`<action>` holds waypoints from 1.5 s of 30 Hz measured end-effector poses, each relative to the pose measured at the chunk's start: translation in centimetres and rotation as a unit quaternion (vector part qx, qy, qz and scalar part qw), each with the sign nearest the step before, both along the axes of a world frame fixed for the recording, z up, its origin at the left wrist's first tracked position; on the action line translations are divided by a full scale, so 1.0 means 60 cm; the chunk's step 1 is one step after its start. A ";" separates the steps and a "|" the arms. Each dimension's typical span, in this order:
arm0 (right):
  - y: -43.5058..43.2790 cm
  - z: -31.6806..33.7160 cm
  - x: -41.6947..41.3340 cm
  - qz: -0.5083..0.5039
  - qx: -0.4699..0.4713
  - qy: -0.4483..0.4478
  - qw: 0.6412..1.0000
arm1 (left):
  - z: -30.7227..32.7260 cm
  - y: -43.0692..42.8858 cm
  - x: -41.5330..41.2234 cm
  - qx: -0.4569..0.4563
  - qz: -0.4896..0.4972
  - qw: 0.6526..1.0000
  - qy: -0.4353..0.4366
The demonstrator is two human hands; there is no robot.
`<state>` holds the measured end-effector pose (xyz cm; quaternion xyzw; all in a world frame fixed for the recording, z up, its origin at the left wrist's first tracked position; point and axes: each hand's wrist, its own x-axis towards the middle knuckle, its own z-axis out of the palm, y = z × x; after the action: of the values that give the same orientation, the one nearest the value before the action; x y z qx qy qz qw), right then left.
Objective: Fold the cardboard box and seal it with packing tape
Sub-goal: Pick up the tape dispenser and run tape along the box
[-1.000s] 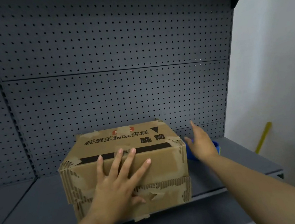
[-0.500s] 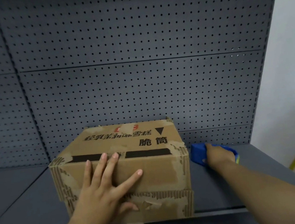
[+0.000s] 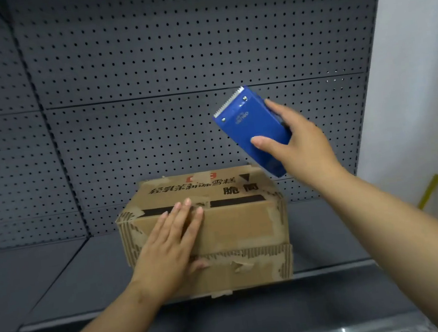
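Observation:
A worn brown cardboard box (image 3: 235, 224) with black printed characters stands on the grey shelf (image 3: 62, 282), its top flaps folded down. My left hand (image 3: 172, 242) lies flat against the box's front face, fingertips reaching the top front edge. My right hand (image 3: 297, 140) grips a blue tape dispenser (image 3: 252, 129) in the air above the box's right rear corner, its serrated cutter pointing up and to the left. The tape roll itself is hidden behind the dispenser and hand.
A grey pegboard wall (image 3: 173, 61) rises right behind the box. A white wall (image 3: 422, 88) stands at the right, with a yellow stick (image 3: 429, 191) leaning low against it. The shelf's front lip (image 3: 333, 270) runs just below the box.
My right hand reached behind the box's right side, took hold of the blue tape dispenser on the shelf and lifted it above the box. My left hand stayed on the front face.

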<state>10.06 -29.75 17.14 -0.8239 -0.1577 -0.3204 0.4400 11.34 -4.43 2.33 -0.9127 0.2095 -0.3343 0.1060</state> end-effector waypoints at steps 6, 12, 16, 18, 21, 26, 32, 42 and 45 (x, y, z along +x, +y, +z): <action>0.048 -0.076 -0.117 0.125 -0.013 0.037 0.991 | 0.028 0.021 -0.014 0.020 0.033 0.999 0.021; 0.060 -0.174 -0.156 0.103 -0.200 0.114 0.968 | 0.034 0.048 -0.025 0.021 0.017 0.999 0.045; 0.086 -0.198 -0.155 0.013 -0.378 0.111 0.919 | 0.046 0.062 -0.031 0.025 -0.017 0.996 0.080; 0.106 -0.201 -0.150 -0.014 -0.422 0.111 0.900 | 0.046 0.067 -0.026 0.035 -0.028 0.995 0.093; 0.134 -0.205 -0.137 -0.043 -0.447 0.115 0.886 | 0.043 0.072 -0.015 0.049 -0.044 0.993 0.094; 0.167 -0.211 -0.118 -0.088 -0.450 0.121 0.880 | 0.033 0.079 -0.007 0.052 -0.061 0.995 0.060; 0.172 -0.211 -0.108 -0.094 -0.432 0.144 0.885 | -0.003 0.094 -0.034 -0.098 -0.085 0.991 -0.008; 0.166 -0.206 -0.106 -0.076 -0.406 0.155 0.897 | -0.053 0.045 -0.062 -0.687 -0.009 0.662 0.300; 0.160 -0.206 -0.107 -0.069 -0.401 0.158 0.900 | -0.042 0.037 -0.059 -0.741 -0.038 0.581 0.336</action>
<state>3.66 -20.15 4.81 -0.9793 -0.1440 -0.1247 0.0685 7.78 -2.22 -0.22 -0.7127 -0.0558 -0.0471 -0.6977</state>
